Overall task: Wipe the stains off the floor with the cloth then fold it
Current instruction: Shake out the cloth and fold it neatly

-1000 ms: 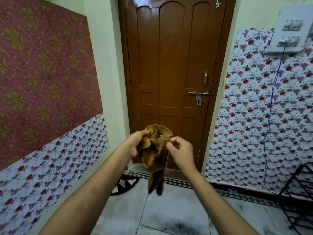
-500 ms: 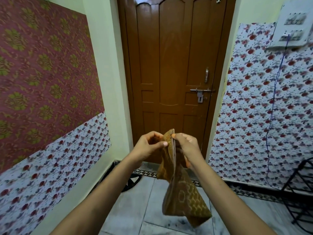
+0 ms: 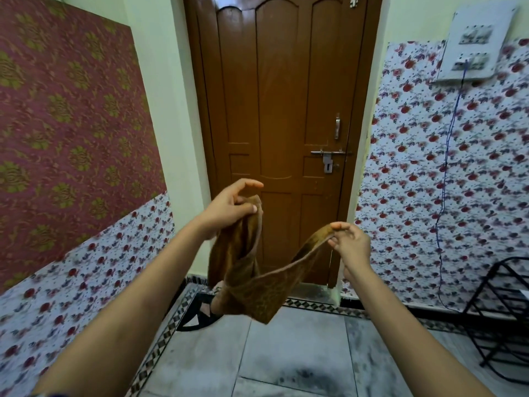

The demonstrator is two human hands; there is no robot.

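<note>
Floor (image 3: 300, 356) grey tile, dark-smudged; brown door (image 3: 286, 110) ahead.

The room is evenly and softly lit with a faint greenish cast, no hard shadows falling on the pale walls, and only a dull sheen on the brown door (image 3: 289, 116). The wide-angle lens bows straight lines near the edges, so the switchboard (image 3: 478, 44) leans and the wall panels splay outward. Motion blur smears the floral wallpaper (image 3: 86, 270) at lower left, while the centre stays fairly sharp.
</note>
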